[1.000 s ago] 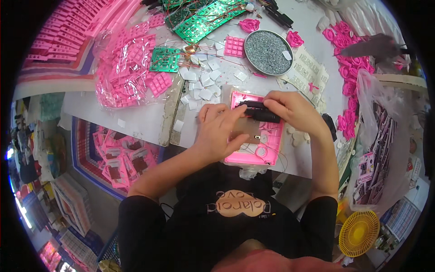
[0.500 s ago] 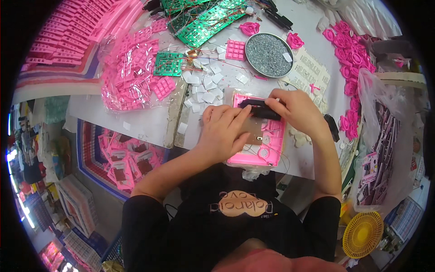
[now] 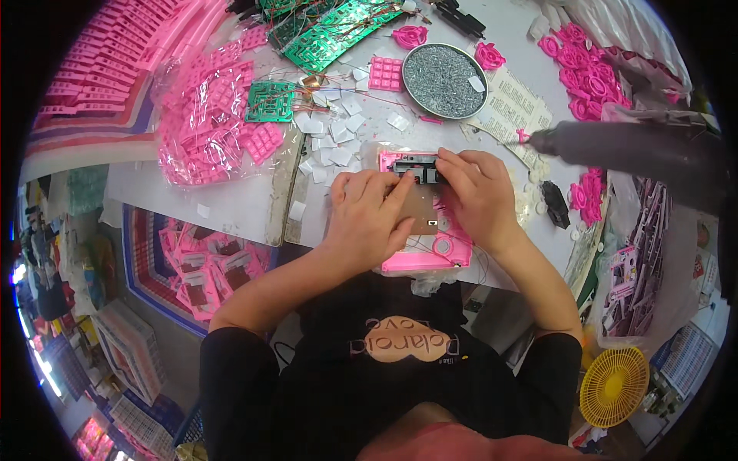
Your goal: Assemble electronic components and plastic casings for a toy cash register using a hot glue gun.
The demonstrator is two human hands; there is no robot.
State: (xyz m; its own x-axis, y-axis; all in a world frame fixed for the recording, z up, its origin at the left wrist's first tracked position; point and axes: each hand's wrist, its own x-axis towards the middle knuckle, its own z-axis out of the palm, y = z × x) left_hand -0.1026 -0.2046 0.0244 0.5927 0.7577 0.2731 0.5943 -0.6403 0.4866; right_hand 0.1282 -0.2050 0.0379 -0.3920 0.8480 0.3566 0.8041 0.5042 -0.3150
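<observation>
A pink plastic housing [image 3: 433, 257] lies flat on the white table [image 3: 231, 201] in front of me, with a brown board [image 3: 421, 211] set inside it. My left hand [image 3: 367, 219] lies over the housing's left side, its forefinger stretched toward a small black part [image 3: 419, 167] at the housing's top edge. My right hand [image 3: 480, 196] pinches that black part from the right. Thin wires trail from the housing's lower edge.
A round metal tin of small screws [image 3: 443, 71] stands behind the housing. Green circuit boards [image 3: 338, 31], white square pads [image 3: 332, 131] and a clear bag of pink keypads [image 3: 211, 115] lie at the back left. Pink round parts [image 3: 584, 61] fill the right. A grey power screwdriver [image 3: 630, 150] hangs at right.
Both hands have shifted slightly on the housing; the left forefinger now reaches up to the black part, which the right hand still pinches at the top edge.
</observation>
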